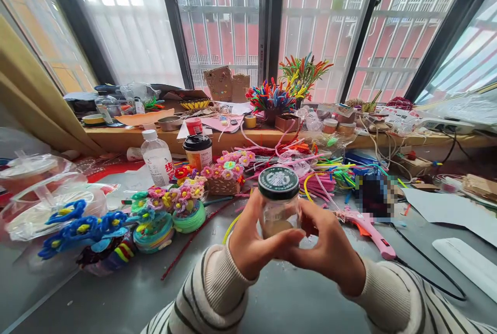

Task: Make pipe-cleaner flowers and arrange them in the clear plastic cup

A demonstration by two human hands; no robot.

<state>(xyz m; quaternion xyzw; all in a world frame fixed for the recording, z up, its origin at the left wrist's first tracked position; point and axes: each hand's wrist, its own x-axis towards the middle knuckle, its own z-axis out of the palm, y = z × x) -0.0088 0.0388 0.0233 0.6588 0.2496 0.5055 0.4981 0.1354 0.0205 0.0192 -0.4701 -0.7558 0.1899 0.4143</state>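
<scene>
At the near middle of the tabletop (305,300), a clear jar (276,215) is held upright between both hands, with its dark green lid (278,183) seated on top. The left side is cupped by the left hand (250,243), whose thumb is laid across the lower front. The right side is closed upon by the curled fingers of the right hand (330,246), its thumb brought in just below the other. Both hands are part-closed to the jar's width; the grip is judged to be shared for steadiness. The lid is left uncovered by the fingers, so its printed face is seen. The base is hidden, and contact with the tabletop cannot be confirmed.

To the right, a pink glue gun (376,238) is laid with its handle turned toward the near side, presumably for easy pick-up. Behind the jar, pink fuzzy stems (316,184) are heaped, seemingly as loose stock. To the left, blue fuzzy flowers (83,228) and a green-wrapped flower pot (189,218) are grouped, apparently set out of the hands' way. A capped bottle (157,158) is stood upright behind them.
</scene>
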